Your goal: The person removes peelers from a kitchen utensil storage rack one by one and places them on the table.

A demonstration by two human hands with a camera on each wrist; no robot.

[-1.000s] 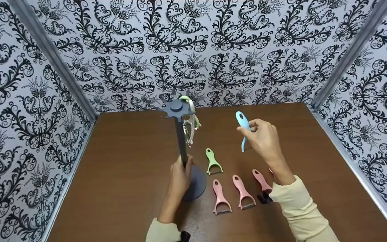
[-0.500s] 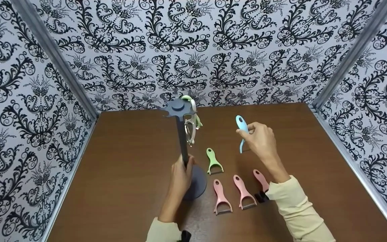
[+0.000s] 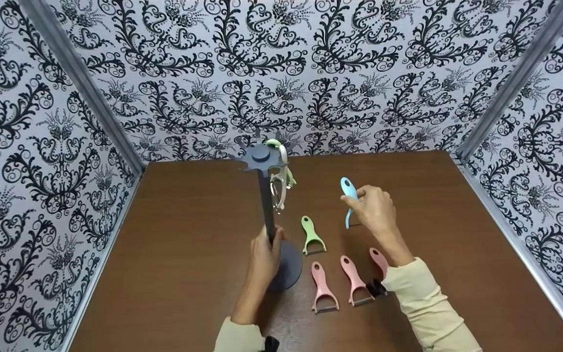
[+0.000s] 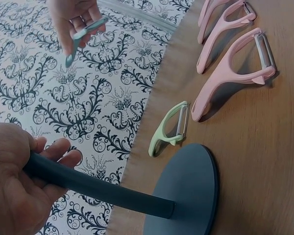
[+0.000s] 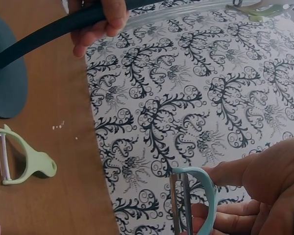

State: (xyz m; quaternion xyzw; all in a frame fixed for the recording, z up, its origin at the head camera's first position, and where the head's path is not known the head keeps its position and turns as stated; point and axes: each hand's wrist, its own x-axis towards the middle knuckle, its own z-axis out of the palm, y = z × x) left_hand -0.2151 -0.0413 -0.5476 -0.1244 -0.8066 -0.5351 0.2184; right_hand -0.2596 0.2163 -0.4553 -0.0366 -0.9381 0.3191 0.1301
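Note:
My left hand (image 3: 264, 257) grips the post (image 3: 265, 200) of a dark grey utensil stand with a round base (image 3: 289, 269) and a hooked top (image 3: 260, 155). White and green peelers (image 3: 280, 183) hang from a hook on its right side. In my right hand (image 3: 377, 210), the thumb and fingers pinch a light blue peeler (image 3: 349, 190) above the table, right of the stand. Its handle end points up, and the right wrist view shows its blade (image 5: 182, 203) edge-on. Nearest below lies a light green peeler (image 3: 313, 235) on the table.
Pink peelers (image 3: 323, 288) lie in a row on the brown table (image 3: 179, 234), right of the base; my right sleeve (image 3: 421, 293) partly covers the row. Patterned walls (image 3: 271, 88) close the table in at the back and both sides.
My right hand has come down and a little to the left with the blue peeler, toward the near side. My left hand still holds the stand's post.

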